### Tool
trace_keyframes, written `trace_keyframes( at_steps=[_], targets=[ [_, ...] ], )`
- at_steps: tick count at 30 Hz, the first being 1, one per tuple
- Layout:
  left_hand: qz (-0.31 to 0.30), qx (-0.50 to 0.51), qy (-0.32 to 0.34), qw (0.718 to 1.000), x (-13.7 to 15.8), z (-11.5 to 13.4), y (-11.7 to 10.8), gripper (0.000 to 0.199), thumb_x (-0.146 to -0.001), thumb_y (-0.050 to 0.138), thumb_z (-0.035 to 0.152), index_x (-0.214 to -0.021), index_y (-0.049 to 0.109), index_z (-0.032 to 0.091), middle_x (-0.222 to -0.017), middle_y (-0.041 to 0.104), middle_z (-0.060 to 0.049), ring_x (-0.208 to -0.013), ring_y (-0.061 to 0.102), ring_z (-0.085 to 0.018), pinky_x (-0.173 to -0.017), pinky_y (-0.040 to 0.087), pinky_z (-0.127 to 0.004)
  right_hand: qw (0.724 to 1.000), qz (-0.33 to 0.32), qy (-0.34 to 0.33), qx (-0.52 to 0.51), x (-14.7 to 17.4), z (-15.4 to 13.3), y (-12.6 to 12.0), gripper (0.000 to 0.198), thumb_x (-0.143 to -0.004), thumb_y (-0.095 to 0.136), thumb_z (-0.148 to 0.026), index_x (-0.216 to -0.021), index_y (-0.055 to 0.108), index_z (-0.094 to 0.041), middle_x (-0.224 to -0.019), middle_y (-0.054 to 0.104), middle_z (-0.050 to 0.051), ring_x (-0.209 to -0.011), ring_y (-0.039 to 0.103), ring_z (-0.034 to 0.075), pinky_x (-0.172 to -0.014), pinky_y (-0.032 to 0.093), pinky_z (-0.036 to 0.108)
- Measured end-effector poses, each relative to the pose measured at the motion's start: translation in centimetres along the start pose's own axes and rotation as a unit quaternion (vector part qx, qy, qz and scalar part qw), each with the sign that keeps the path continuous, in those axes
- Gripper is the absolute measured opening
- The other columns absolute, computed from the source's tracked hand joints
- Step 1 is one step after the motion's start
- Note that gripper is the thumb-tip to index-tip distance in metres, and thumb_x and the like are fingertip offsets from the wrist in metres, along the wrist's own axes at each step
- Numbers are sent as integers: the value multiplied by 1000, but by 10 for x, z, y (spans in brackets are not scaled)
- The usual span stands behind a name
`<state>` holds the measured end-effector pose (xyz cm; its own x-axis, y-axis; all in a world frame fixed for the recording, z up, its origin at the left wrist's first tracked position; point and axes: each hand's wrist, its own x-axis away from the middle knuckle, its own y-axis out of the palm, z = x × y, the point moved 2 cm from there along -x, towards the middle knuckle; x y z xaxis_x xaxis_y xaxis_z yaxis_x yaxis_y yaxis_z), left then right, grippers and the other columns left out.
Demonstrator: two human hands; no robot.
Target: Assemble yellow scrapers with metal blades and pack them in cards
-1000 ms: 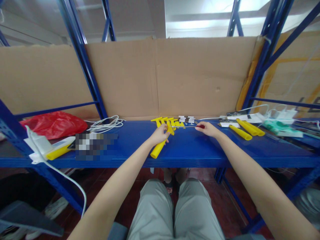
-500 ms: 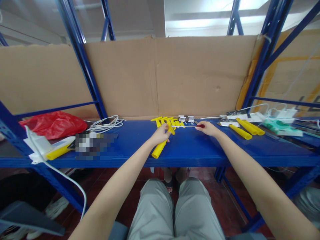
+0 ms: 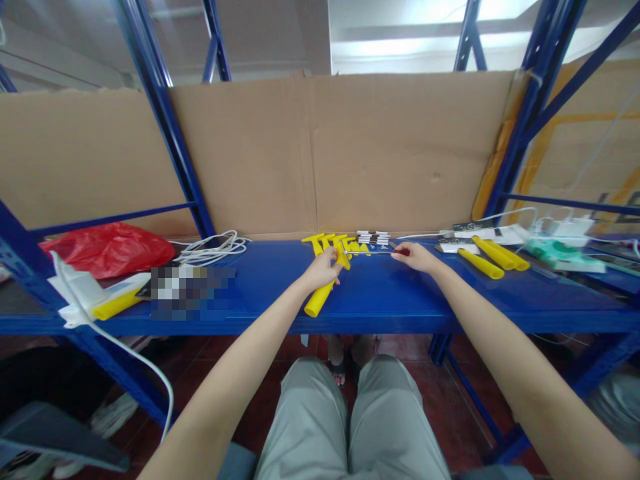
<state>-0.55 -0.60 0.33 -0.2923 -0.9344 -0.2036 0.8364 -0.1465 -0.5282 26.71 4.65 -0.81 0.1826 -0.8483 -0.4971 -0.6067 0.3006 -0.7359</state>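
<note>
Over the blue shelf (image 3: 270,283), one yellow piece (image 3: 319,300) is being gripped by the left hand (image 3: 320,269) and one screwdriver (image 3: 401,252) pinched by the right hand (image 3: 419,258); three yellow tubes (image 3: 493,255) are being supported to the right.

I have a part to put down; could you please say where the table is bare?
Bare table shows between the white cable and the left hand, and between it and the right hand, in front of the screwdriver. It is crowded with yellow parts behind the left hand and by the red bag.
</note>
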Motion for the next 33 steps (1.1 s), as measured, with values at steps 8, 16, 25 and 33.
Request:
trace_keyframes(
  at_steps=[8,16,25,33],
  targets=[
    [0,-10,3,1000,1,1,0,29,-86,46,10,-114,42,15,-132,50,-19,-43,56,-4,-36,44,-18,1000,11,-9,6,-1,6,1,24,-75,59,-43,-70,62,-20,-71,67,4,-65,59,18,-64,49,30],
    [9,-21,8,1000,0,0,1,29,-85,47,11,-113,42,15,-129,52,-19,-43,56,-4,-37,44,-18,999,-5,20,32,0,3,-1,22,-77,58,-40,-73,63,-19,-74,67,6,-67,59,19,-67,48,33],
    [50,-47,-7,998,4,0,-5,31,-81,53,10,-110,45,15,-120,59,-17,-44,57,-6,-41,45,-18,996,-36,-41,64,11,-16,-6,27,-79,53,-44,-74,64,-19,-73,68,5,-67,60,20,-65,45,30],
    [69,-182,-25,981,4,-4,-12,31,-85,47,14,-115,41,15,-108,65,-15,-57,65,-14,-59,52,-27,981,-34,-97,165,26,-45,-11,27,-87,46,-38,-82,63,-17,-81,69,9,-71,62,20,-63,42,28]
  ],
)
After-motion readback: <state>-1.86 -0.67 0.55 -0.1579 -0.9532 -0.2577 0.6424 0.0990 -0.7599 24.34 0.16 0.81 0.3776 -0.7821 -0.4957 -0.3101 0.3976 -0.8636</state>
